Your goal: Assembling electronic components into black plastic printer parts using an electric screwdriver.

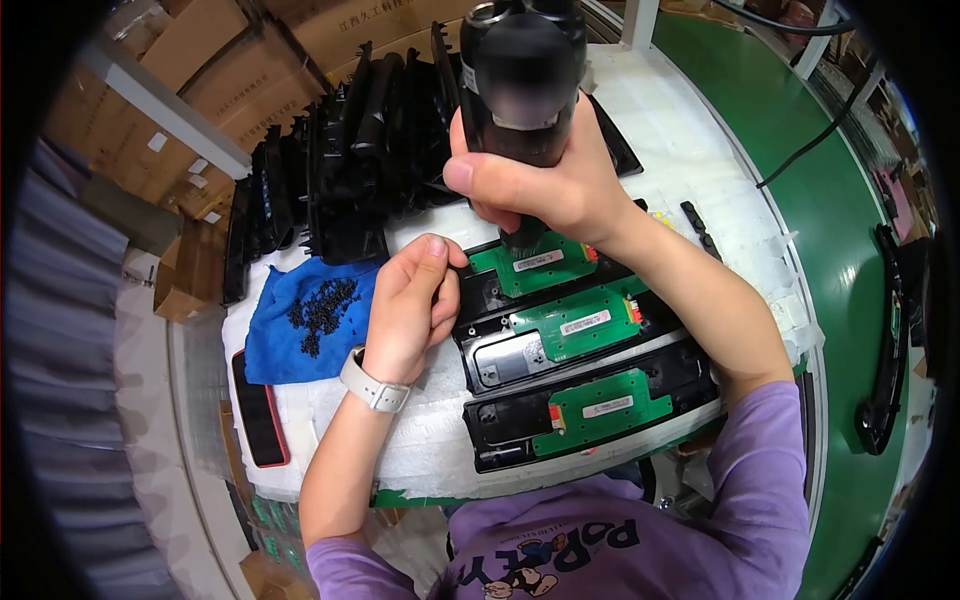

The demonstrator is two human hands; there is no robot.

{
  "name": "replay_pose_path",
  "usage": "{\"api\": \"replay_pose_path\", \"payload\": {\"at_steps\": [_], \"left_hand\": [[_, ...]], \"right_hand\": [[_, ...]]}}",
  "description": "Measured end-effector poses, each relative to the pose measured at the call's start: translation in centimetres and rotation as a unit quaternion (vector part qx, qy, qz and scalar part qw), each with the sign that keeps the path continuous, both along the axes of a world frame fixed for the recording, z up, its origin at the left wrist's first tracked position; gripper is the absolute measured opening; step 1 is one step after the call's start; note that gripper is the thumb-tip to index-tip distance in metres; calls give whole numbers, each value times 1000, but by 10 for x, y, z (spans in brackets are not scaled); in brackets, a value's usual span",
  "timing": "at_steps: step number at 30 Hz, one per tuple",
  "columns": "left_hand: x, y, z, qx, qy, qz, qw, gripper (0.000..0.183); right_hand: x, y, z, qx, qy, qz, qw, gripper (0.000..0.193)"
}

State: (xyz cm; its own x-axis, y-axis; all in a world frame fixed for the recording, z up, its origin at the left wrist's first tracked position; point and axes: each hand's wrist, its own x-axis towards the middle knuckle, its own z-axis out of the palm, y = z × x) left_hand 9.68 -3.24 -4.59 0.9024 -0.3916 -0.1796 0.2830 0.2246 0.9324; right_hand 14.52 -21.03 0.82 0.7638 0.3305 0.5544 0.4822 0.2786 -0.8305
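My right hand (560,180) is wrapped round a black power screwdriver (530,90), held upright with its lower end over the farthest of three black plastic panels (480,300). A green circuit board (545,272) with a white label lies in that panel. My left hand (415,290), with a pale watch strap at the wrist, is closed beside the panel's left end; whatever its fingers hold, if anything, is hidden. Nearer to me, the middle panel carries a second green board (560,340) and the nearest panel a third (625,385).
Many small black screws (325,310) lie on a blue cloth (265,350) at the left. A phone with a red edge (260,420) is beside it. Black plastic housings (350,150) stand piled at the back, before cardboard boxes (250,80). A small black part (698,228) lies right.
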Motion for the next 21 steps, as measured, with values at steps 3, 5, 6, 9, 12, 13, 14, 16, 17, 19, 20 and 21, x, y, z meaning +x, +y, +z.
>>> {"api": "replay_pose_path", "payload": {"at_steps": [3,5,6,9,12,13,14,16,17,19,20,21], "left_hand": [[0,-1,-2,-7,17,22,1000,15],[-3,-3,1,-17,30,23,999,11],[-5,-4,2,-27,45,23,998,9],[-7,-3,-1,-139,76,8,987,9],[-7,-7,1,-162,87,25,983,12],[-7,-6,-2,-163,86,25,983,12],[-6,-4,-8,-166,64,11,984,14],[-6,-2,-10,-169,40,-2,985,16],[-7,-2,-9,-166,38,-8,985,17],[-8,-2,-10,-162,36,-14,986,18],[-8,-2,-11,-159,33,-15,987,18],[-8,-2,-13,-156,29,-17,987,18]], "right_hand": [[-4,-5,6,34,35,18,999,18],[-7,-14,12,37,53,21,998,19],[-8,-18,16,70,70,39,994,20],[-13,-24,28,155,66,78,983,26],[-14,-27,30,234,45,144,960,29],[-14,-29,31,239,30,145,960,30],[-15,-29,31,245,14,147,958,31],[-14,-29,31,250,-3,151,956,32],[-14,-29,29,243,-13,152,958,33],[-14,-27,27,237,-24,152,959,33],[-16,-25,26,241,-13,153,958,33],[-17,-24,25,244,-2,153,958,32]]}}
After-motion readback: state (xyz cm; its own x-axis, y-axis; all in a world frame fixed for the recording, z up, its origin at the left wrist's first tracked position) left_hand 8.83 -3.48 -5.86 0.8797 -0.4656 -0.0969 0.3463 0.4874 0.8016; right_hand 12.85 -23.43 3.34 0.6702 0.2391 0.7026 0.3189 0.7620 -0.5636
